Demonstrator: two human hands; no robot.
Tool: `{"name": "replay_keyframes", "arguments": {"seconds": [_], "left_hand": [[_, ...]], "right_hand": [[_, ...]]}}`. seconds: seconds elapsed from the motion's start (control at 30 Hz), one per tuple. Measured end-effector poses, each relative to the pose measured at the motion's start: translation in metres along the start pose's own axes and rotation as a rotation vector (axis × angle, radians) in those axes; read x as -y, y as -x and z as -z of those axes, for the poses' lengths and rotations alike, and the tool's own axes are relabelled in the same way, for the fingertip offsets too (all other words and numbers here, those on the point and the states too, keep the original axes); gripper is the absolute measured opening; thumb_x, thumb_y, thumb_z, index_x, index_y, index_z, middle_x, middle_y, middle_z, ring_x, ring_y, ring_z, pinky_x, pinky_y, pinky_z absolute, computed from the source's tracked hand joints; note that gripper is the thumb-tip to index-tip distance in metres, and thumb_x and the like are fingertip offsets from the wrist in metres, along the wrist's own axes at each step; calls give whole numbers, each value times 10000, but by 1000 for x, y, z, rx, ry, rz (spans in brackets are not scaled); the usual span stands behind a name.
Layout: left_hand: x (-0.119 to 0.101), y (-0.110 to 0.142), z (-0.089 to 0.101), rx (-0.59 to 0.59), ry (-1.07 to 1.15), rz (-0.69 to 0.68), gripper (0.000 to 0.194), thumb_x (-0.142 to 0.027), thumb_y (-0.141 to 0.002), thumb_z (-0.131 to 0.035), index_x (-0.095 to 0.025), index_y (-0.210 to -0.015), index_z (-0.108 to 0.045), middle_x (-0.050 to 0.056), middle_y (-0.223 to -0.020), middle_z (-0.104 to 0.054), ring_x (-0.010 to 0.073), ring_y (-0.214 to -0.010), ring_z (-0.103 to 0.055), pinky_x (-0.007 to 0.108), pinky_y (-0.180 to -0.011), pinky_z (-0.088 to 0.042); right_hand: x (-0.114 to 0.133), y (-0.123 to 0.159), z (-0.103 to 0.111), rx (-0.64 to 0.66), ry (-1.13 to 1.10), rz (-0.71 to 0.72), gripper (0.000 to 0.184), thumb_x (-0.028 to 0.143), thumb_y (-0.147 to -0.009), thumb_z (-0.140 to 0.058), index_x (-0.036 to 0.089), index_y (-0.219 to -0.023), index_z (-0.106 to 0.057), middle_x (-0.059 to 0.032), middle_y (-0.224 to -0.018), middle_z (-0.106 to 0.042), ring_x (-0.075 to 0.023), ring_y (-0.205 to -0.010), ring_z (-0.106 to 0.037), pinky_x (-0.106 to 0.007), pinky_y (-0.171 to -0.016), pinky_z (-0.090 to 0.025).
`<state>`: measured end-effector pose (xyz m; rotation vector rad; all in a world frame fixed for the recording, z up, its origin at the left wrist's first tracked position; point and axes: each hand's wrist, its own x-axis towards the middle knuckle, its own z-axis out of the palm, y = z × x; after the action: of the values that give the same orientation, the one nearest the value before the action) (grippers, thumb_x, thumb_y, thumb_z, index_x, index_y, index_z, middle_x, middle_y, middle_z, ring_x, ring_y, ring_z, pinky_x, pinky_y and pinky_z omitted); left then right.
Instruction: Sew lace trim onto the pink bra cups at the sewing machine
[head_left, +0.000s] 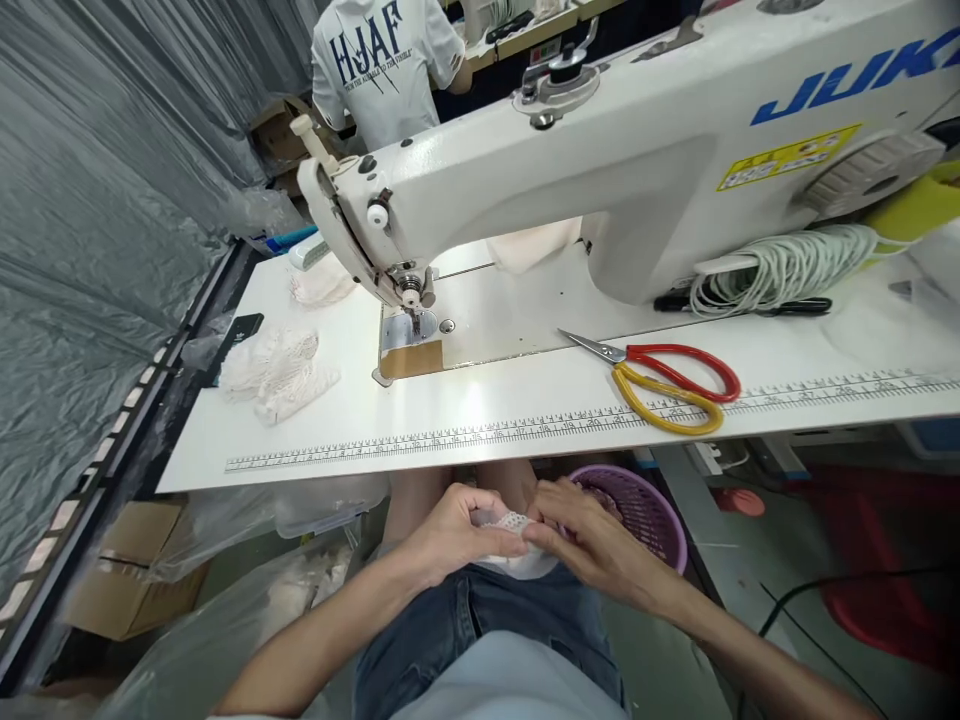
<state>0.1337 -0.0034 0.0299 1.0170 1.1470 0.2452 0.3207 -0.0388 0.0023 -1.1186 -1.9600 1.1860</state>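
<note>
Both my hands are down in my lap, below the table's front edge. My left hand (457,530) and my right hand (589,535) pinch the same small piece of white lace fabric (508,522) between their fingertips, fingers closed on it. More white cloth lies under it on my jeans. Above, the white sewing machine (600,160) stands on the white table (525,400), its needle and presser foot (411,300) bare.
Red-and-yellow scissors (660,385) lie right of the needle plate. A pile of white lace pieces (277,370) sits at the table's left, a coil of white cord (780,265) on the right. A purple basket (637,510) is by my right knee. Another person stands behind.
</note>
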Motion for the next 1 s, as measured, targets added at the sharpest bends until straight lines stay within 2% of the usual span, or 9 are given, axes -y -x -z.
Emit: {"name": "replay_keyframes", "arguments": {"seconds": [0.13, 0.27, 0.43, 0.6, 0.67, 0.8, 0.9, 0.93, 1.0], "left_hand": [[0, 11, 12, 56, 9, 3, 405, -419, -504, -820, -96, -655, -629, -18, -593, -520, 82, -564, -433, 203, -536, -318], [5, 23, 27, 106, -18, -52, 423, -494, -598, -750, -93, -683, -646, -23, -576, -475, 69, -546, -374, 196, -496, -246], [12, 37, 45, 82, 45, -141, 411, -492, -595, -748, -100, -610, -627, -16, -583, -475, 76, -546, -383, 208, -503, -257], [20, 44, 57, 51, 148, -151, 379, -455, -589, -757, -100, -614, -625, -22, -549, -478, 75, -526, -392, 207, -505, -278], [23, 44, 61, 41, 152, -169, 353, -430, -611, -746, -97, -621, -627, -22, -546, -478, 76, -531, -396, 207, -511, -287], [26, 44, 69, 15, 80, -249, 284, -370, -664, -708, -96, -627, -641, -14, -562, -491, 87, -561, -414, 209, -529, -309], [29, 44, 73, -37, -82, -371, 218, -313, -725, -659, -107, -657, -665, -4, -582, -516, 89, -561, -439, 206, -519, -312], [31, 45, 75, -83, -172, -466, 200, -290, -752, -635, -113, -665, -670, 0, -583, -521, 87, -551, -441, 207, -510, -309], [36, 46, 77, -239, -386, -768, 189, -235, -806, -577, -127, -680, -668, 3, -573, -525, 85, -530, -435, 220, -505, -306]], "right_hand": [[10, -1, -13, -18, -42, -29, 278, 344, -969, -371, 194, -762, -480, 8, -728, -493, -137, -699, -457, -283, -724, -373], [29, -7, -22, -4, -52, -47, 299, 373, -968, -361, 192, -771, -493, 0, -731, -504, -138, -689, -445, -267, -676, -360], [45, -22, -26, 91, -107, -87, 329, 403, -965, -346, 187, -776, -506, 3, -704, -500, -127, -647, -436, -237, -594, -345], [56, -38, -27, 218, -117, -182, 252, 421, -927, -437, 193, -904, -542, 4, -770, -535, -115, -660, -451, -207, -565, -356], [60, -43, -31, 203, -82, -198, 244, 420, -917, -455, 195, -893, -546, 8, -761, -535, -113, -648, -448, -206, -555, -353], [66, -49, -43, 86, -4, -236, 281, 394, -934, -420, 189, -774, -531, 16, -660, -494, -114, -588, -421, -215, -514, -325], [71, -50, -49, 25, 9, -246, 249, 372, -923, -454, 195, -766, -533, 3, -685, -523, -123, -604, -451, -224, -524, -343], [72, -50, -49, 11, 4, -228, 228, 359, -920, -466, 198, -773, -534, -5, -712, -541, -130, -629, -473, -231, -546, -363], [74, -50, -48, -3, -26, -162, 184, 329, -910, -495, 204, -781, -533, -21, -765, -565, -148, -698, -516, -252, -609, -403]]}}
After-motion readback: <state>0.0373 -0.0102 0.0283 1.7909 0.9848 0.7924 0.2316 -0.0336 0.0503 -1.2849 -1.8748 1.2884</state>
